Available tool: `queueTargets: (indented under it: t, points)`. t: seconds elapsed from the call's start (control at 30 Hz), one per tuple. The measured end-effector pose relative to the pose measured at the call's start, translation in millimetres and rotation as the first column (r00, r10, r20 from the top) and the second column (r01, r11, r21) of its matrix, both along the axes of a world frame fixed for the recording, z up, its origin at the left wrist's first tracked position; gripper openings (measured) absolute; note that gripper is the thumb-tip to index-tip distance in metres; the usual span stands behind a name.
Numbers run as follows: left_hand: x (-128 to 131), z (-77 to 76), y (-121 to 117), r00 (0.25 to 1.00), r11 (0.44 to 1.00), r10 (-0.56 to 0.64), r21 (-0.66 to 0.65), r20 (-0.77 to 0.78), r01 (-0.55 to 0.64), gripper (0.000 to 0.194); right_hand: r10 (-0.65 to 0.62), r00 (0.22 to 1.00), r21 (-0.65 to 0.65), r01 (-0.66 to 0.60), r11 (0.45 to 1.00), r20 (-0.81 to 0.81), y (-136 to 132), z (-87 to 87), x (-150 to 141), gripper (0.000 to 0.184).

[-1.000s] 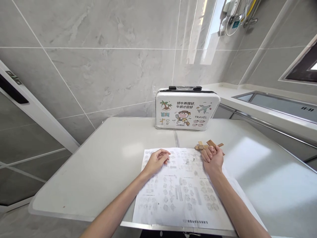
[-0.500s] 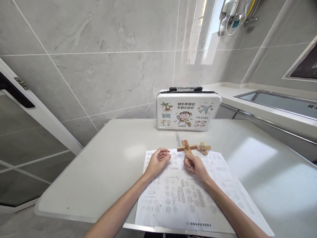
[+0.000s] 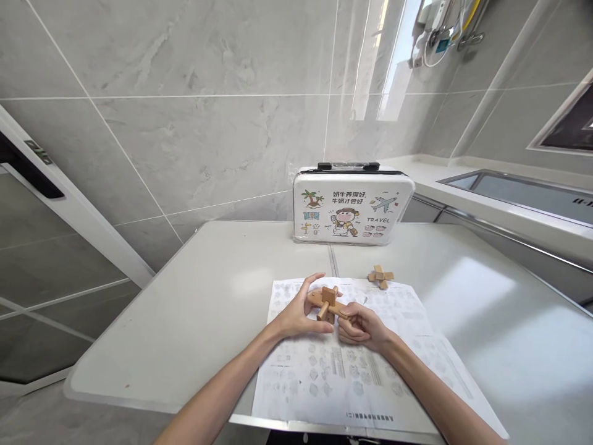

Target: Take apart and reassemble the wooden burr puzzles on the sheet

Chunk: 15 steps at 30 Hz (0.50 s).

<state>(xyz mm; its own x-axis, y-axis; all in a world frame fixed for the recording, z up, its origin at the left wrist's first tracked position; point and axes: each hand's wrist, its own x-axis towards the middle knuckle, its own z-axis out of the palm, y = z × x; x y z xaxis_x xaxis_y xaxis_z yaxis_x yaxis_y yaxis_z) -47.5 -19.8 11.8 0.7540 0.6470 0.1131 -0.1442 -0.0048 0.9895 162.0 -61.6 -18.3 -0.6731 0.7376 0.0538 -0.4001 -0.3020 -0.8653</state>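
A pale worktop [image 3: 185,321] fills the lower half of the scene. Spread over its near edge is a large paper sheet [image 3: 333,364] printed with small grey figures, too faint to make out. Behind it stands a closed white case [image 3: 354,207] with cartoon travel pictures. Two bare hands meet above the sheet. The left hand [image 3: 299,313] curves around a wooden cross [image 3: 328,296], thumb and index finger wide apart; whether its half-hidden fingers touch, I cannot tell. The right hand [image 3: 365,327] has a firm grip, pinching the arm nearest it. At the sheet's far edge sits a smaller wooden cross [image 3: 381,276], untouched. Both crosses look fully joined and no loose bars show, so the work seems well along; whether the held one needs anything more cannot be told.
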Motion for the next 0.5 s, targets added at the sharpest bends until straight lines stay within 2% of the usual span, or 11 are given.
queueTargets:
  t: [0.1,0.23,0.5]
  points:
    - [-1,-0.1,1,0.994,0.993,0.104,0.053,-0.037,-0.102,0.108,-0.086,0.996,-0.004,0.086,0.996,0.026,1,0.3,-2,0.054]
    - [-2,-1.5,2,0.950,0.947,0.291,0.176,-0.116,-0.268,0.107,-0.200,0.975,-0.020,0.203,0.979,0.101,1,5.6,-6,0.051]
    - [3,9.4,-5,0.905,0.878,0.394,0.357,-0.158,-0.320,0.097,-0.389,0.887,0.031,0.394,0.919,0.250,2,6.0,-9,0.048]
